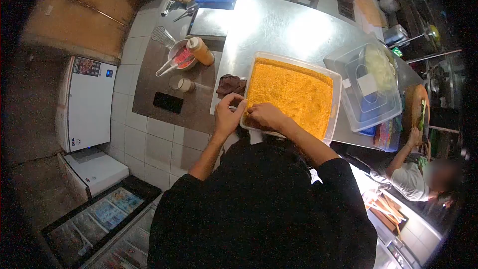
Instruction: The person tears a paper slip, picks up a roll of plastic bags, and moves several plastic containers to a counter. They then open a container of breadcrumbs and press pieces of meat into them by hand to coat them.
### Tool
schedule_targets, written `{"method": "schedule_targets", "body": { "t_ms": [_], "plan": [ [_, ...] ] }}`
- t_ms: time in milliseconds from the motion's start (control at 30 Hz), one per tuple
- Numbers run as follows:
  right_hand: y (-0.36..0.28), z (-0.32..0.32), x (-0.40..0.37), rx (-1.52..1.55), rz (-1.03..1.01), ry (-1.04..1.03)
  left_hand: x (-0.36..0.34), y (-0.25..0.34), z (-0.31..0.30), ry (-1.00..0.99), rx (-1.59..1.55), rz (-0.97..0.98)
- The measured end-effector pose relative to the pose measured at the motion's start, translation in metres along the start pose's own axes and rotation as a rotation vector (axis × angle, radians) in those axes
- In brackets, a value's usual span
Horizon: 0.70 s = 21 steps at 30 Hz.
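Note:
A large clear plastic tub (336,100) stands on the steel counter in front of me. Orange-yellow crumbs (291,87) fill much of it, their surface uneven. At the tub's near left corner, my left hand (229,115) is closed in a pinch by the rim; whatever its fingertips hold is too small to make out. My right hand (267,116) reaches over the same corner with its fingers curled together, down at the crumbs. Its fingertips are partly hidden, so what they hold does not show. Just beyond my left hand lies a crumpled dark brown cloth (232,84).
Left of the tub are a bowl with a strainer (181,58), a squeeze bottle (200,51), a small jar (185,84) and a phone (168,102). A clear lidded container (371,87) stands right. Beyond it, a co-worker's hand (414,137) touches a round wooden board (415,107).

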State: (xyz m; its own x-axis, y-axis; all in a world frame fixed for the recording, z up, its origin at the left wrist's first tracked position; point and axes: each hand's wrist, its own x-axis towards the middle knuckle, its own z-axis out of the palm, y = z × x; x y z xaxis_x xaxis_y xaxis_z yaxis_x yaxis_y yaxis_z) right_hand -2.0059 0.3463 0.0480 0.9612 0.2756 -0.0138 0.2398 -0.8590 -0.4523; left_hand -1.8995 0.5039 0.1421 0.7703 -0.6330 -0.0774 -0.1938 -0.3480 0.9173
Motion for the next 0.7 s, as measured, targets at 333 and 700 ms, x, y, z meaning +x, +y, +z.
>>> {"method": "schedule_targets", "body": {
  "t_ms": [333,700],
  "plan": [
    [0.002,-0.008,-0.003,-0.028,-0.009,-0.031,0.002,-0.007,0.005,-0.008,0.013,-0.003],
    [-0.002,-0.065,-0.039,1.091,0.653,0.324,0.004,0.007,0.005,-0.058,-0.054,0.014]
  ]
}}
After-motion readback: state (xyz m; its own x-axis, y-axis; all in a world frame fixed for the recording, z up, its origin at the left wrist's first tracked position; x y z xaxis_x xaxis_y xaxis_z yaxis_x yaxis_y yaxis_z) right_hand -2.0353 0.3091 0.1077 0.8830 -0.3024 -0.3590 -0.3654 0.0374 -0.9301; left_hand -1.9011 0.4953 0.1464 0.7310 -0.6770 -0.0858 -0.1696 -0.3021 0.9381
